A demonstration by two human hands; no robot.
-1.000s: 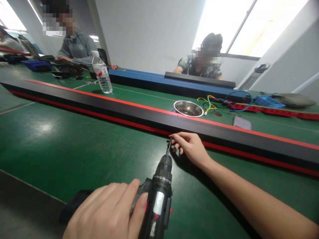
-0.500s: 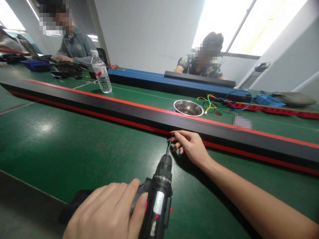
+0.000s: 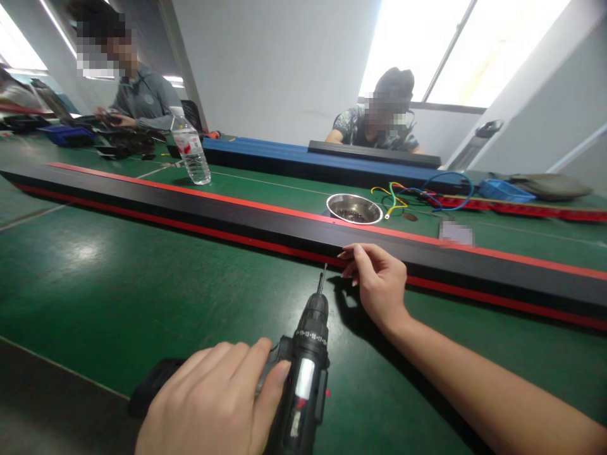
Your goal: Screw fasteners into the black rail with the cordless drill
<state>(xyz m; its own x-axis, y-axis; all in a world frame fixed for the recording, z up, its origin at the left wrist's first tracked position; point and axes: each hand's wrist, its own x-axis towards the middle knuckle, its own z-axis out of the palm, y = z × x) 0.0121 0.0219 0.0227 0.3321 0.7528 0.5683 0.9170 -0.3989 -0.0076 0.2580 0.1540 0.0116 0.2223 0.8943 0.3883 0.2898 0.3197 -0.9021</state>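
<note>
My left hand (image 3: 213,398) is wrapped around a black cordless drill (image 3: 310,354) at the lower middle. The drill's bit (image 3: 323,278) points at the lower red edge of a long black bar with red edge strips (image 3: 284,230). Whether the tip touches the strip, or carries a screw, I cannot make out. My right hand (image 3: 379,278) hovers at the bar's near side, just right of the bit. Its fingers are loosely bent and somewhat apart, with nothing visible in them.
Behind the bar stand a metal bowl of small dark parts (image 3: 355,210) and a water bottle (image 3: 191,148). Coloured wires (image 3: 393,197), a blue tray (image 3: 505,189) and long blue profiles (image 3: 265,155) lie farther back. Two co-workers (image 3: 147,95) (image 3: 351,126) sit across the green table (image 3: 156,297).
My right hand has drawn away from the bit tip, up and to the right. The drill stays almost in place, its bit still pointing at the red strip.
</note>
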